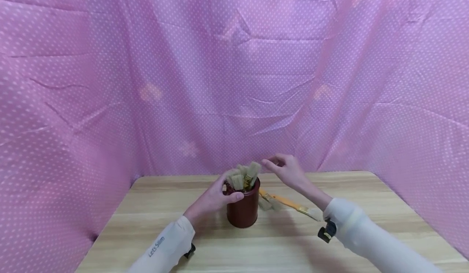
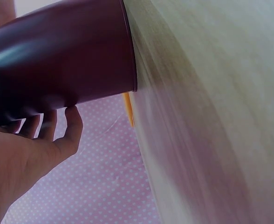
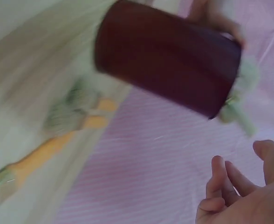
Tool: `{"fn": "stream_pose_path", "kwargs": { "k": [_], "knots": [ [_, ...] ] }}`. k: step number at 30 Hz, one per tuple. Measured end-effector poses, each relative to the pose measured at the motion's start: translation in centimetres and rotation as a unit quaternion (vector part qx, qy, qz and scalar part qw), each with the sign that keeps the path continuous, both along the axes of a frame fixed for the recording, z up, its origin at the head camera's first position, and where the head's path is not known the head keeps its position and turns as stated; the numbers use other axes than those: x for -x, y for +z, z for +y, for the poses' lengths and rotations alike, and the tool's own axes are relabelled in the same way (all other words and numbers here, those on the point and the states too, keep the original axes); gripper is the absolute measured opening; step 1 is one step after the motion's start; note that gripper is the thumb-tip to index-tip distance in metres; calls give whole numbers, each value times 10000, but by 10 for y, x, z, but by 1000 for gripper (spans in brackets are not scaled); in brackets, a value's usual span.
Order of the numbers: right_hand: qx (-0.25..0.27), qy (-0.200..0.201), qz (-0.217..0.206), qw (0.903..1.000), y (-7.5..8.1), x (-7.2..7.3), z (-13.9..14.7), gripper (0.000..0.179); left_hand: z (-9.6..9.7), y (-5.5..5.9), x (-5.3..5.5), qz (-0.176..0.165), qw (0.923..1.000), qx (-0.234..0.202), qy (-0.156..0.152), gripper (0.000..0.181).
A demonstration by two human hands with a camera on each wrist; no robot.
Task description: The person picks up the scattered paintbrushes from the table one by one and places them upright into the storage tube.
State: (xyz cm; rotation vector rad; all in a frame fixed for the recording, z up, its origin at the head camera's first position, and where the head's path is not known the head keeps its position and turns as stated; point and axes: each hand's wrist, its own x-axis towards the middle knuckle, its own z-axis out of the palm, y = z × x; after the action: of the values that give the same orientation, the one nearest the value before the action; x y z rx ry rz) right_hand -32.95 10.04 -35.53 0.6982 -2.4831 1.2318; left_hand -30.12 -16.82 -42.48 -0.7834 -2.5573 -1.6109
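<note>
A dark red cylindrical can point(image 1: 242, 212) stands upright on the table with several paintbrushes point(image 1: 253, 171) in it, bristles up. My left hand point(image 1: 216, 193) holds the can near its rim, thumb on the near side and fingers round the far left side, as the left wrist view shows the fingers point(image 2: 72, 126) curved along its wall. To the right of the brush tips, my right hand point(image 1: 287, 169) hangs in the air with bent fingers and nothing in them. In the right wrist view a gap parts its fingertips point(image 3: 217, 163) from the bristles point(image 3: 242, 119).
Several paintbrushes with orange handles point(image 1: 287, 202) lie on the wooden table point(image 1: 165, 199) to the right of the can, under the right forearm. Pink dotted cloth point(image 1: 227, 81) hangs behind and on both sides of the table.
</note>
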Motion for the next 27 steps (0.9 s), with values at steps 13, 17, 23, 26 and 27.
{"fn": "stream_pose_path", "kwargs": {
  "k": [13, 17, 23, 26, 27],
  "knots": [
    [-1407, 849, -381, 9857, -72, 16, 64, 17, -3, -1, -1, 48, 9999, 30, 105, 75],
    [-1930, 1081, -109, 9752, -90, 15, 77, 20, -7, 3, -2, -10, 9997, 107, 229, 77],
    [-2249, 1081, 569, 9667, -105, 21, 86, 16, -19, 6, -6, -167, 9984, 254, 479, 82],
    [-2450, 918, 836, 9615, -106, 23, 93, 17, -25, 5, -6, -114, 9978, 316, 567, 80],
    [-2509, 866, 866, 9602, -105, 24, 97, 17, -26, 8, -9, -135, 9979, 294, 556, 79]
  ]
}}
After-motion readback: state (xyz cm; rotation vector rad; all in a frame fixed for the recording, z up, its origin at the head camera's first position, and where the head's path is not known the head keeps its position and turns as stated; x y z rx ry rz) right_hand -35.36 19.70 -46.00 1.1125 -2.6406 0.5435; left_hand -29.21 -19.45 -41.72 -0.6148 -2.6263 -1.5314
